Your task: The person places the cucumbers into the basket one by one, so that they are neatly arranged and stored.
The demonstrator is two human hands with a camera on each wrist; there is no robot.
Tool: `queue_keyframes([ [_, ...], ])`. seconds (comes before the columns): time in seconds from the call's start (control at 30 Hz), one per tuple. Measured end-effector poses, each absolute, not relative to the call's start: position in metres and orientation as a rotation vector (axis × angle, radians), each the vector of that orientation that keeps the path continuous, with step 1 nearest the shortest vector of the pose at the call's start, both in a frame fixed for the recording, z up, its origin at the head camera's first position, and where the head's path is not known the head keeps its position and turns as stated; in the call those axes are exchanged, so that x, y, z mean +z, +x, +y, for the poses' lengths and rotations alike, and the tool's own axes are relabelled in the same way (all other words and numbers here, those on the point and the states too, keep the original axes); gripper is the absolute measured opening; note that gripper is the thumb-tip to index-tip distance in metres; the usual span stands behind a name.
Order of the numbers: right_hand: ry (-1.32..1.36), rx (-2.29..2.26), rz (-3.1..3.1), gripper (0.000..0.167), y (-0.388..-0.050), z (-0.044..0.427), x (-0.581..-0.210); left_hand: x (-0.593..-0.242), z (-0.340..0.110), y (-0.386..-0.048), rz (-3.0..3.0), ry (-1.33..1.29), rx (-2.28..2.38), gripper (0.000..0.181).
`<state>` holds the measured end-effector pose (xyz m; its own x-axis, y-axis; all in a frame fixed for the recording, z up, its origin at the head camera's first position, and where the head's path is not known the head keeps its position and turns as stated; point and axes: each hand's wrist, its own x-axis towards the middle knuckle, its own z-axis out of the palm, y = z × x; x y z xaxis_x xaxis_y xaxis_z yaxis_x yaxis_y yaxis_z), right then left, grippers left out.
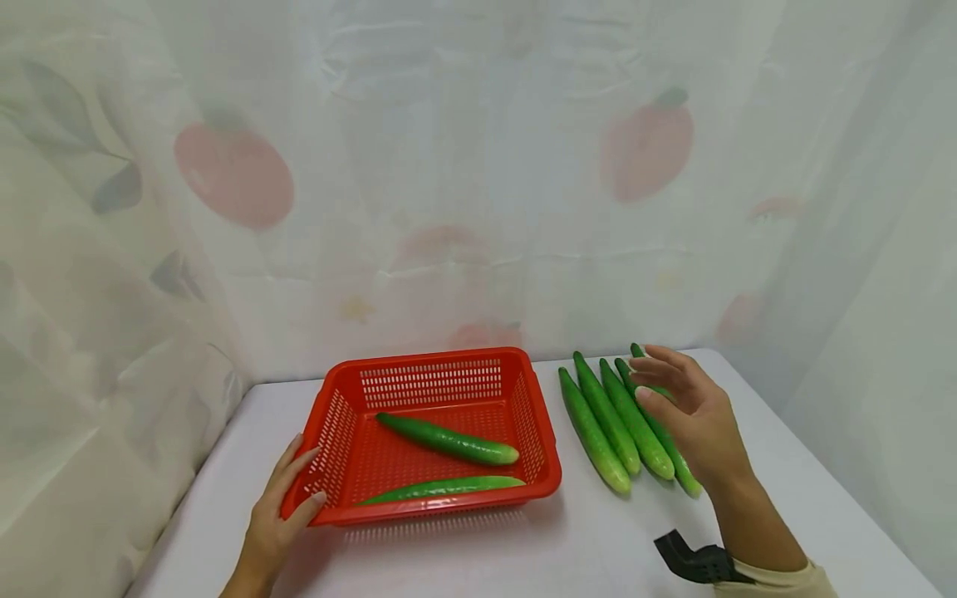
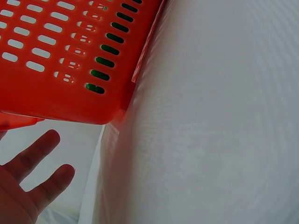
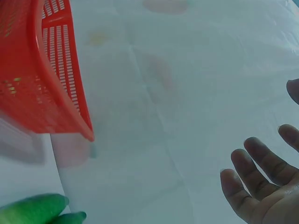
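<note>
A red plastic basket (image 1: 431, 510) with slotted walls stands on the table, tilted slightly toward the head view. Inside lie two cucumbers: one (image 1: 449, 438) across the middle, another (image 1: 449, 488) partly hidden by the front wall. My left hand (image 1: 272, 519) rests on the basket's left rim near the front corner; in the left wrist view two of its fingers (image 2: 49, 186) stretch out spread, off the basket wall. Over the row of several cucumbers (image 1: 594, 436) right of the basket hovers my right hand (image 1: 691, 415), fingers loosely bent, holding nothing. It hides part of the rightmost cucumbers.
A white cloth covers the table (image 1: 419, 565). Behind it hangs a pale sheet (image 1: 463, 166) with faded fruit prints, and similar sheets close off the left and right sides. A black strap device (image 1: 695, 561) sits at the right wrist.
</note>
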<state>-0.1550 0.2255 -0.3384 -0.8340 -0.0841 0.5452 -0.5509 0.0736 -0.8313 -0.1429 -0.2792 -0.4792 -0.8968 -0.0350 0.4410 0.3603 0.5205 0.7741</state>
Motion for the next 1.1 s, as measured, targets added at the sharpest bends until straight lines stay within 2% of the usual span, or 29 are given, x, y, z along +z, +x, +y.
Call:
queue_keyframes([
  [0.5,0.316,1.596,-2.075,0.05,-0.16,0.26,-0.368,-0.48,-0.279,-0.143,-2.307,-0.328,-1.346,0.054],
  [1.1,0.029,1.351,-2.22,0.05,-0.174,0.289,-0.412,-0.478,-0.278,-0.141,-2.34,-0.285,-1.359,0.052],
])
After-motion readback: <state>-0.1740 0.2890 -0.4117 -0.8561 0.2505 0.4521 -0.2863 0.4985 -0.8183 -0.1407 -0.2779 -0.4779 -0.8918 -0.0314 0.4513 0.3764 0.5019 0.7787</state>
